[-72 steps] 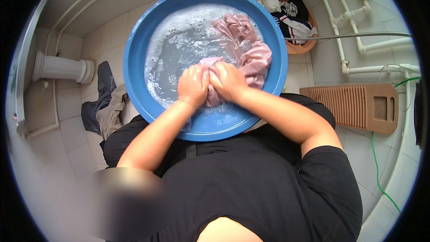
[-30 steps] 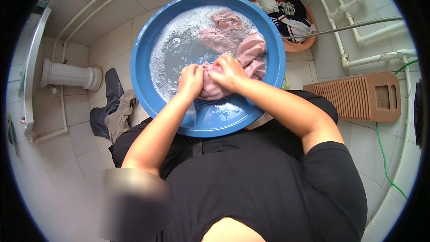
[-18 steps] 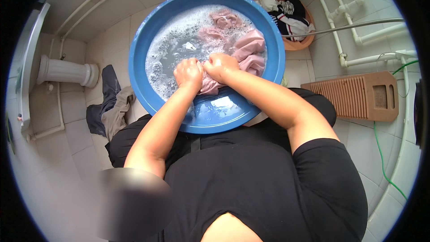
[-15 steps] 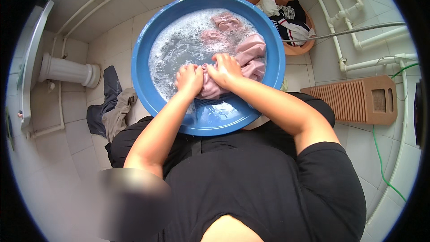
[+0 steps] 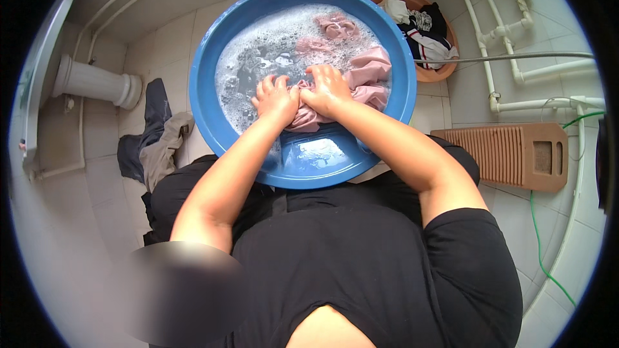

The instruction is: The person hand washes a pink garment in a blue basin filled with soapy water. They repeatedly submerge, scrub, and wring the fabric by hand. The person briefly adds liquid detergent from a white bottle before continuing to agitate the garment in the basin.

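Observation:
A bunched pink garment (image 5: 371, 67) lies partly under the suds in a round blue basin (image 5: 206, 113) in front of me. My left hand (image 5: 277, 100) rests at the garment's left end, fingers spread apart over the soapy water. Just to its right, my right hand (image 5: 327, 92) lies on the cloth with its fingers stretched out and apart. Both thumbs touch a fold of the garment between the hands. More pink fabric (image 5: 337, 26) rises from the foam near the basin's far side. The part of the cloth beneath my palms is hidden.
An orange-brown basin (image 5: 451, 72) of black and white clothes stands at the far right. A brown washboard (image 5: 496, 154) lies right of my knee, near a green hose (image 5: 541, 251). Dark and khaki clothes (image 5: 161, 145) lie on the tiles at left, by a white pedestal (image 5: 97, 82).
My fingers were curled into the pink garment and have spread apart, with the left hand's fingers now over the water. The whole view has shifted slightly.

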`<state>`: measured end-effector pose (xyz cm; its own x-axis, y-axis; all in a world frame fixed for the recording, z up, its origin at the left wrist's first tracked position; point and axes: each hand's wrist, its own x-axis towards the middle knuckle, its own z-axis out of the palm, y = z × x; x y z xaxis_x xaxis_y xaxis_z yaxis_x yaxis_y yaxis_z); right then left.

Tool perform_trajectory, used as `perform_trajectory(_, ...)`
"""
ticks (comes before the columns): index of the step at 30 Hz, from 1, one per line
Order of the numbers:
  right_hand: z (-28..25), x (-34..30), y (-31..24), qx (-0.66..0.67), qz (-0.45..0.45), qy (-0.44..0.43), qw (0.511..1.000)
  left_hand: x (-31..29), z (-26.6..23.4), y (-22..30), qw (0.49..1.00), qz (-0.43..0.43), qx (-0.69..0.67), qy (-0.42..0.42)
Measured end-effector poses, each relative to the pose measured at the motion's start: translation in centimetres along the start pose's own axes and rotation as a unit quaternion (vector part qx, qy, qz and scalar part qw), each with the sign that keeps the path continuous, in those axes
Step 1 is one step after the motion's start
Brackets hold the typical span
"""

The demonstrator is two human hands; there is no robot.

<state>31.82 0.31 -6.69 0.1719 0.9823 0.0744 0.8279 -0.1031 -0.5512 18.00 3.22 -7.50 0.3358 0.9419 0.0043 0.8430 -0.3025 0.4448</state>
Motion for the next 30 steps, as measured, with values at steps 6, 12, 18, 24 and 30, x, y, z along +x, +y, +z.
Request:
perform_trajectory(6, -4.9, -7.8, -1.5, 0.057, -0.212, -0.011, 0.975, -8.4, -3.2, 0.8, 0.983, 0.14, -0.119, 0.016)
perform_trajectory(12, -2.6, -5.7, -0.9, 0.022, -0.279, -0.038, 0.959, -6.1, -2.2, 1.6, 0.975, 0.216, -0.047, -0.018)
perform_trajectory(18, -0.8, -2.6, 0.1, 0.032, -0.184, -0.168, 0.968, -2.7, -0.2, 0.0, 0.973, 0.168, -0.149, -0.048)
perform_trajectory(24, -1.3, -2.4, 0.1, 0.035, -0.174, -0.148, 0.973, -2.5, -0.3, 0.0, 0.981, 0.141, -0.132, -0.036)
perform_trajectory(30, -4.5, -1.6, 2.4, 0.134, -0.143, -0.196, 0.961, -0.7, -4.1, -2.5, 0.939, -0.14, -0.313, -0.021)
